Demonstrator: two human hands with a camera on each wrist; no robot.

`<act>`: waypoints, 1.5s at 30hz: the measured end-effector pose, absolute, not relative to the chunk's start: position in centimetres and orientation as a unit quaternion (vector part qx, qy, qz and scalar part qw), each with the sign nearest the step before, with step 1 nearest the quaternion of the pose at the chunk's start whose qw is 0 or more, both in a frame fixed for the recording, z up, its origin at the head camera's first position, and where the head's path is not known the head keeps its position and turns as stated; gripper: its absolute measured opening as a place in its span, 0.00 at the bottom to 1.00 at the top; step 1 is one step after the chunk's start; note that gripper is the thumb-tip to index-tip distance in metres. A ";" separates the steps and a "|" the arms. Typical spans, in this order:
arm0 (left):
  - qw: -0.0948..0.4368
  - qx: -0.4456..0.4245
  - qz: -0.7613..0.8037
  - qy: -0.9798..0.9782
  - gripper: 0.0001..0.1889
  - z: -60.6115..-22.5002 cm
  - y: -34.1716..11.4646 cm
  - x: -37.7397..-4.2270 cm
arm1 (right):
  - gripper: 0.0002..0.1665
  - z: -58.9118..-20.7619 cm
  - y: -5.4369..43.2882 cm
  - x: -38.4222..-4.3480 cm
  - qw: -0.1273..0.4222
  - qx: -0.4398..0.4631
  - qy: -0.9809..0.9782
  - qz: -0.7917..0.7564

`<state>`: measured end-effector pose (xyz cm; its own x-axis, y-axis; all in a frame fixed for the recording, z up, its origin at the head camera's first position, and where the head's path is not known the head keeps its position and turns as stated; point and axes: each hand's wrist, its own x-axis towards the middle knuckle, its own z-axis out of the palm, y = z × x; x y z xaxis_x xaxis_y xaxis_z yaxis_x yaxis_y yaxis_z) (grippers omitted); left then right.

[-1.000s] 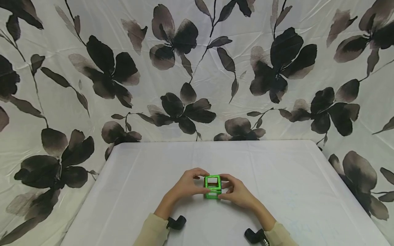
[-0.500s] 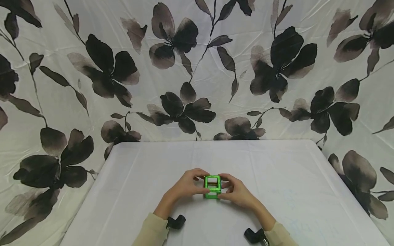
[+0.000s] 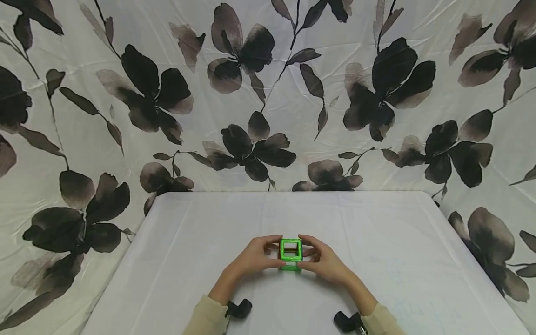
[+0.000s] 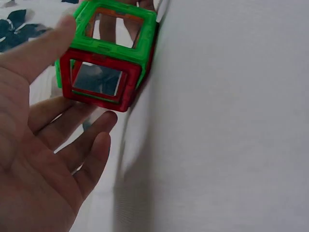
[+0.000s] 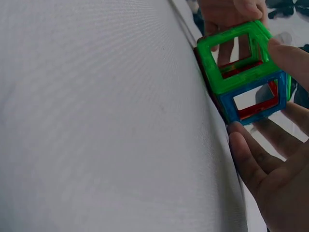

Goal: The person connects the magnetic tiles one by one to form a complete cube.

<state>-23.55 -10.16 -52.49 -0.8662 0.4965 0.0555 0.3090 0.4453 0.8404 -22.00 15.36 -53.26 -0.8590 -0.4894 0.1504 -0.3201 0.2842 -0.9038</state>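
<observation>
A small cube of magnetic tiles (image 3: 291, 259) stands on the white table, held between both hands. Its top and front are green frames in the head view. A red tile (image 4: 94, 100) forms the side toward my left hand, and a blue tile (image 5: 252, 87) the side toward my right. My left hand (image 3: 252, 256) pinches the cube from the left, thumb at the near edge and index finger at the far one. From the right, my right hand (image 3: 324, 261) grips it the same way. The cube's underside is hidden.
The white cloth-covered table (image 3: 201, 223) spreads out around the hands. Behind it hangs a white curtain (image 3: 310, 139) with dark flowers. Black wrist cameras (image 3: 239, 309) are strapped on both wrists, below beige sleeves (image 3: 206, 316).
The left fingers have shifted slightly along the cube, the thumb now farther over its near edge. The cube has turned slightly to face squarely forward. The head view has shifted a little.
</observation>
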 end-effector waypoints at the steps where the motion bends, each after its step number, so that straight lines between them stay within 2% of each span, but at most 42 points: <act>1: 0.103 0.234 0.473 0.843 0.39 -52.6 -10.2 -23.5 | 0.42 -53.1 15.4 -21.9 0.076 -0.256 0.797 -0.542; 8: 0.101 0.225 0.502 0.829 0.35 -53.1 -10.1 -23.1 | 0.37 -51.5 15.2 -21.2 0.079 -0.271 0.782 -0.555; 15: 0.092 0.217 0.546 0.804 0.36 -53.3 -10.1 -23.0 | 0.36 -52.7 15.3 -22.0 0.083 -0.261 0.786 -0.554; 22: 0.105 0.198 0.594 0.772 0.37 -53.5 -10.2 -22.9 | 0.34 -52.7 15.2 -22.1 0.087 -0.260 0.776 -0.568; 26: 0.094 0.217 0.592 0.771 0.38 -53.3 -10.2 -22.9 | 0.33 -52.5 15.1 -22.0 0.080 -0.255 0.784 -0.560; 33: 0.062 0.238 0.530 0.812 0.33 -53.3 -10.4 -22.9 | 0.35 -52.6 15.1 -21.9 0.080 -0.259 0.784 -0.559; 36: 0.067 0.234 0.524 0.817 0.37 -53.3 -10.4 -22.8 | 0.36 -52.6 15.0 -21.9 0.081 -0.255 0.783 -0.562; 40: 0.081 0.221 0.522 0.820 0.40 -53.2 -10.5 -22.8 | 0.37 -52.7 14.9 -22.1 0.093 -0.244 0.775 -0.576; 45: 0.096 0.209 0.523 0.821 0.36 -53.0 -10.5 -22.9 | 0.39 -52.8 14.9 -22.4 0.137 -0.215 0.739 -0.623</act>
